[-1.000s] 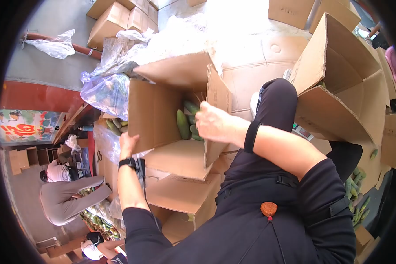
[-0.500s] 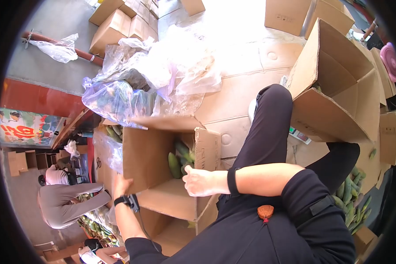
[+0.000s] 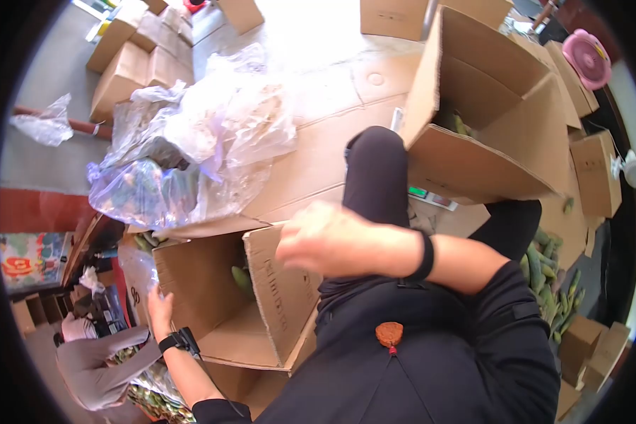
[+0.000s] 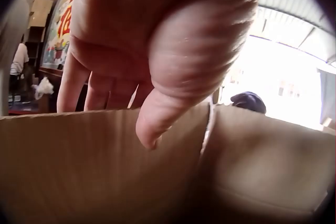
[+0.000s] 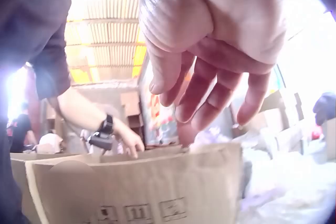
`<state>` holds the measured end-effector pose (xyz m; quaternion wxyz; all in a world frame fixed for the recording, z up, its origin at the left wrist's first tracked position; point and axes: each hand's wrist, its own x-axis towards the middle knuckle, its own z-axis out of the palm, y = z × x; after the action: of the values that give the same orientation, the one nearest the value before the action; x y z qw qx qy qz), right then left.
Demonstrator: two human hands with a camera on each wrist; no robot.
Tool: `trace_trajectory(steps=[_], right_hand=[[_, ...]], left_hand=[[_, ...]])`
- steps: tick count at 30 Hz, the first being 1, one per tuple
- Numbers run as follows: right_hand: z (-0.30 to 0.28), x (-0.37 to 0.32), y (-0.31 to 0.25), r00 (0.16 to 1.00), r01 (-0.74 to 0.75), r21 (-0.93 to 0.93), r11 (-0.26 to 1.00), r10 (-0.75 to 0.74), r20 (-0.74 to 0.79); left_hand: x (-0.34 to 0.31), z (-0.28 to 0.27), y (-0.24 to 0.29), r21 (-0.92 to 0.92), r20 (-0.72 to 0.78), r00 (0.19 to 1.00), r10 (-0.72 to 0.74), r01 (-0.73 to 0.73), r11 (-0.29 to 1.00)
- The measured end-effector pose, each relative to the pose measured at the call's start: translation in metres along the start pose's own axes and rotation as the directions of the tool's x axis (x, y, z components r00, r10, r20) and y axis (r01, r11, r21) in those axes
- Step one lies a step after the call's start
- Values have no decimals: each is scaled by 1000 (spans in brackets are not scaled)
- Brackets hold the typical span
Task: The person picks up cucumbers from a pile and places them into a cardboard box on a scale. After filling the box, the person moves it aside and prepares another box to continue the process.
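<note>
The left hand (image 3: 160, 309) pinches the left edge of an open cardboard box (image 3: 226, 300) at the person's left side, while the right hand (image 3: 328, 240), fingers (image 5: 212, 103) loosely bent and empty, hangs by its right wall (image 3: 283, 304).

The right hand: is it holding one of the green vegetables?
No, the right wrist view shows the right hand loosely curled, with nothing in it.

Clear plastic (image 3: 251, 131) lies over the left edge of flattened cardboard (image 3: 325, 162). Stacked cartons (image 3: 124, 74) stand toward the far left corner of the floor (image 3: 215, 46).
</note>
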<state>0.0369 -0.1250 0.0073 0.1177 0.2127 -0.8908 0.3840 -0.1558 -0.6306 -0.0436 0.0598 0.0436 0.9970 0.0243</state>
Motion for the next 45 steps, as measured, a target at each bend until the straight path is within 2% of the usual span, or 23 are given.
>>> trace_trajectory(steps=[1, 2, 3, 4, 5, 8, 10, 12, 13, 15, 16, 17, 21, 24, 26, 29, 31, 33, 35, 39, 40, 43, 45], right_hand=[[-33, -12, 6, 995, -33, 18, 999, 35, -96], [-65, -25, 11, 981, -17, -134, 991, -10, -196], [-96, -44, 14, 954, -161, -149, 976, 115, -277], [-127, -60, 13, 923, -212, -245, 946, 112, -368], [-155, -78, 8, 843, -327, -77, 942, 254, -475], [-212, -141, 9, 511, -578, 109, 809, 462, -725], [-241, -189, 17, 392, -648, 71, 758, 413, -822], [-264, -237, 26, 263, -734, 120, 669, 443, -857], [-274, -262, 31, 261, -736, 122, 666, 445, -857], [-290, -304, 40, 117, -842, 201, 500, 534, -837], [-292, -317, 43, 113, -844, 204, 497, 536, -837], [-294, -329, 47, 36, -882, 247, 401, 579, -815], [-291, -331, 50, -186, -906, 394, 158, 685, -705], [-290, -331, 65, -180, -921, 382, 73, 791, -585], [-299, -333, 82, -173, -931, 365, -9, 891, -420], [-306, -317, 95, -124, -933, 360, -6, 944, -306], [-316, -307, 104, -179, -955, 276, -108, 953, -245], [-317, -304, 113, -169, -960, 267, -85, 937, -306], [-317, -309, 120, -97, -953, 302, 4, 942, -321], [-323, -288, 119, -101, -937, 348, 37, 924, -370], [-327, -285, 121, -67, -925, 372, 76, 932, -357], [-344, -260, 126, 16, -914, 373, 159, 933, -358], [-357, -237, 134, 46, -933, 316, 171, 929, -366]], left_hand=[[8, -10, 21, 6, -44, 997, 57, -57, 998], [13, -23, 52, -20, -112, 980, 167, -171, 985], [18, -33, 81, -52, -141, 962, 234, -244, 968], [22, -43, 114, -83, -173, 939, 296, -314, 946], [21, -57, 156, -173, -144, 934, 326, -348, 921], [29, -71, 251, -319, -136, 872, 471, -489, 812], [13, -84, 331, -451, -119, 845, 521, -514, 730], [17, -80, 388, -608, -104, 752, 651, -566, 557], [10, -83, 423, -618, -113, 704, 701, -602, 505], [2, -82, 483, -703, -54, 628, 777, -576, 417], [-3, -79, 511, -678, 2, 578, 816, -599, 426], [-10, -77, 537, -696, 36, 531, 847, -595, 402], [-28, -59, 619, -749, 87, 495, 865, -540, 384], [-33, -51, 664, -663, 175, 507, 844, -572, 482], [-35, -55, 688, -510, 407, 458, 790, -604, 613], [-31, -38, 719, -329, 459, 550, 698, -625, 708], [-27, -39, 731, -242, 518, 562, 645, -627, 741], [-14, -34, 734, -260, 516, 561, 648, -618, 742], [0, -25, 731, -219, 508, 407, 759, -792, 571], [10, -36, 726, -343, 407, 490, 771, -700, 626], [13, -39, 725, -413, 380, 557, 739, -613, 674], [51, -37, 726, -519, 370, 522, 769, -570, 637], [69, -40, 721, -625, 313, 595, 741, -458, 632]])
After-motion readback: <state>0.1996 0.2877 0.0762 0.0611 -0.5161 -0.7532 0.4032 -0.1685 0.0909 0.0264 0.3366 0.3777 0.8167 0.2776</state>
